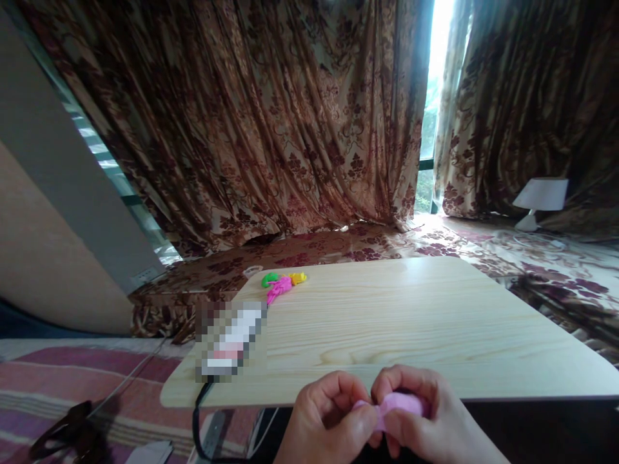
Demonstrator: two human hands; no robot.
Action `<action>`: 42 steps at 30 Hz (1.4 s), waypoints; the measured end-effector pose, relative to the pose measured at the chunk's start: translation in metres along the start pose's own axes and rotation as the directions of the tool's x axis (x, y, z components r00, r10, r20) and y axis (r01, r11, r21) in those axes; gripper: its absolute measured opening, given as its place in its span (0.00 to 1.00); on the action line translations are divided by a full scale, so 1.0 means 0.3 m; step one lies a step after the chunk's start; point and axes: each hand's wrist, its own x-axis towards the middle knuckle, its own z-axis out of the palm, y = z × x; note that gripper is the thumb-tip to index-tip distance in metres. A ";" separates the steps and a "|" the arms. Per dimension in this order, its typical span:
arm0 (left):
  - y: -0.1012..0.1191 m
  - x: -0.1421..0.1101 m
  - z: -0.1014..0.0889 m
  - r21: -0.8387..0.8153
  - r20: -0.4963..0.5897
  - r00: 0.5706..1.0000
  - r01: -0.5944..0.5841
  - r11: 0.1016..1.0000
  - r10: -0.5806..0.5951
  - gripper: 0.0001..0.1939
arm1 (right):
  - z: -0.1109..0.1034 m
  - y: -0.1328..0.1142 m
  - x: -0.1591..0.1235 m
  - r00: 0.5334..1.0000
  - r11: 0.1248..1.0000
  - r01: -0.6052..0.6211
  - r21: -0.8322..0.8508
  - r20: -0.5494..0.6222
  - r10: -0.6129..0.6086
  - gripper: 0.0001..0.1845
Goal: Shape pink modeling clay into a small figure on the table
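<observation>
I report my left hand (pixel 329 414) and right hand (pixel 442 411) both pinching the pink piece (pixel 405 405) at the table's (pixel 411 322) near edge, the step apparently fingertip working, any further move calling for steady two-handed grip.

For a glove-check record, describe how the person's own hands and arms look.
Both the left hand and the right hand are bare: no gloves, and no rings, watch, cables or markings that I can make out. No sleeve shows at either wrist; anything farther up the arms is out of frame.
</observation>
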 end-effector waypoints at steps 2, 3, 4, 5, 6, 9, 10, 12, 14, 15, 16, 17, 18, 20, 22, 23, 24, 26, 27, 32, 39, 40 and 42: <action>-0.012 0.006 -0.007 -0.106 0.059 0.998 0.008 0.994 -0.002 0.13 | -0.010 0.021 0.007 0.998 0.988 0.008 0.152 0.056 -0.017 0.09; -0.015 0.007 -0.008 -0.161 0.080 0.997 0.023 0.987 -0.010 0.14 | -0.012 0.031 0.011 0.997 0.977 0.013 0.213 0.073 -0.029 0.12; -0.015 0.008 -0.007 -0.212 0.098 0.995 0.044 0.976 -0.024 0.14 | -0.012 0.040 0.014 0.996 0.963 0.016 0.268 0.085 -0.040 0.14; -0.014 0.007 -0.004 -0.258 0.110 0.993 0.068 0.964 -0.041 0.13 | -0.010 0.047 0.016 0.994 0.949 0.019 0.316 0.093 -0.050 0.15; -0.011 0.005 -0.002 -0.297 0.116 0.992 0.090 0.951 -0.057 0.13 | -0.007 0.053 0.018 0.993 0.934 0.024 0.357 0.096 -0.063 0.15; 0.000 0.001 -0.002 -0.363 0.087 0.993 0.109 0.926 -0.083 0.11 | -0.007 0.057 0.019 0.993 0.906 0.062 0.419 0.065 -0.098 0.15; 0.003 0.001 -0.007 -0.381 0.062 0.995 0.101 0.919 -0.084 0.11 | -0.014 0.054 0.018 0.994 0.902 0.079 0.424 0.039 -0.106 0.14; 0.008 0.008 -0.027 -0.427 -0.023 0.997 0.058 0.903 -0.075 0.09 | -0.037 0.042 0.018 0.991 0.887 0.133 0.442 -0.064 -0.116 0.10; 0.010 0.025 -0.052 -0.435 -0.153 0.987 -0.027 0.900 -0.044 0.08 | -0.064 0.029 0.023 0.976 0.865 0.194 0.462 -0.182 -0.122 0.07; 0.010 0.038 -0.063 -0.409 -0.209 0.978 -0.066 0.910 -0.023 0.09 | -0.076 0.025 0.029 0.969 0.858 0.213 0.467 -0.214 -0.124 0.06; 0.009 0.052 -0.071 -0.370 -0.244 0.970 -0.094 0.924 0.001 0.12 | -0.084 0.025 0.037 0.966 0.857 0.223 0.465 -0.221 -0.132 0.05; 0.006 0.067 -0.075 -0.333 -0.250 0.968 -0.108 0.937 0.022 0.14 | -0.089 0.029 0.047 0.968 0.860 0.227 0.457 -0.205 -0.147 0.05; 0.002 0.083 -0.077 -0.310 -0.230 0.973 -0.108 0.945 0.036 0.15 | -0.091 0.038 0.059 0.969 0.866 0.230 0.443 -0.184 -0.164 0.05; -0.014 0.117 -0.075 -0.297 -0.158 0.986 -0.089 0.951 0.043 0.14 | -0.092 0.063 0.086 0.965 0.884 0.246 0.399 -0.187 -0.184 0.04; -0.038 0.155 -0.078 -0.226 -0.116 0.992 -0.083 0.970 0.058 0.14 | -0.098 0.092 0.114 0.957 0.898 0.247 0.363 -0.239 -0.166 0.06; -0.052 0.176 -0.085 -0.103 -0.123 0.988 -0.109 0.989 0.096 0.14 | -0.104 0.104 0.127 0.954 0.901 0.239 0.363 -0.262 -0.148 0.08; -0.068 0.199 -0.097 0.067 -0.140 0.978 -0.149 0.987 0.157 0.14 | -0.112 0.113 0.138 0.953 0.897 0.231 0.376 -0.275 -0.130 0.09; -0.098 0.252 -0.131 0.512 -0.162 0.921 -0.228 0.828 0.353 0.13 | -0.130 0.123 0.159 0.959 0.882 0.211 0.422 -0.263 -0.104 0.10; -0.112 0.281 -0.151 0.597 -0.171 0.900 -0.229 0.769 0.400 0.12 | -0.137 0.125 0.166 0.966 0.876 0.196 0.441 -0.242 -0.094 0.10; -0.141 0.389 -0.237 0.788 -0.123 0.845 -0.235 0.569 0.520 0.09 | -0.140 0.115 0.189 0.983 0.886 0.155 0.438 -0.153 -0.097 0.11; -0.147 0.411 -0.268 0.893 -0.003 0.810 -0.262 0.366 0.587 0.20 | -0.115 0.128 0.226 0.951 0.923 0.231 0.309 -0.270 -0.148 0.22; -0.145 0.407 -0.270 0.896 0.000 0.804 -0.264 0.357 0.595 0.21 | -0.115 0.136 0.233 0.948 0.927 0.230 0.297 -0.283 -0.144 0.23; -0.136 0.392 -0.266 0.903 -0.001 0.787 -0.265 0.339 0.617 0.20 | -0.118 0.150 0.244 0.944 0.933 0.223 0.283 -0.302 -0.134 0.25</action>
